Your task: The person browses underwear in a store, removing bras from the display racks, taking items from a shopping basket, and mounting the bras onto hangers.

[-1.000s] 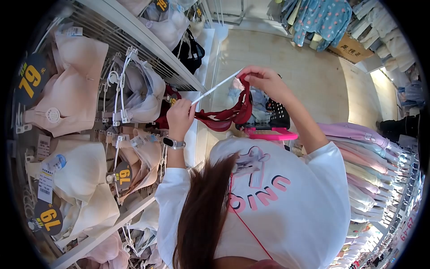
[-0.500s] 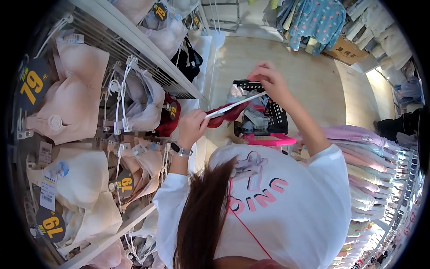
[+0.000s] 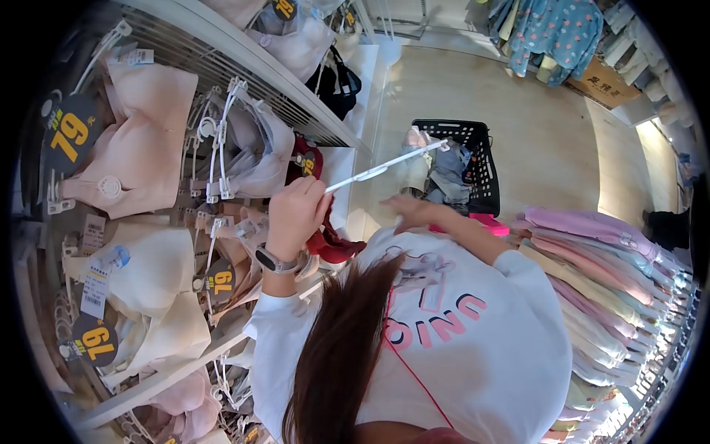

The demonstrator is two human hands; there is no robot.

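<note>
My left hand [image 3: 293,216], with a watch on the wrist, is closed around one end of a white hanger [image 3: 379,171]. The hanger slants up to the right, its far end in front of the basket. A dark red bra [image 3: 330,246] hangs below that hand, close to my shirt; how it is attached is hidden. My right hand [image 3: 416,212] is off the hanger, in front of my chest, its fingers apart and pointing left toward the bra. Beyond it stands a black shopping basket [image 3: 484,170] with clothing inside and a pink handle [image 3: 488,224].
Racks of bras [image 3: 140,140] with round price tags marked 79 fill the left side. A row of pastel garments [image 3: 584,274] hangs at the right. Patterned blue clothing [image 3: 555,33] and a cardboard box [image 3: 603,81] are at the back, across the pale floor [image 3: 532,103].
My right hand has let go of the hanger's far end and come down toward my chest. The bra has dropped from along the hanger to below my left hand.
</note>
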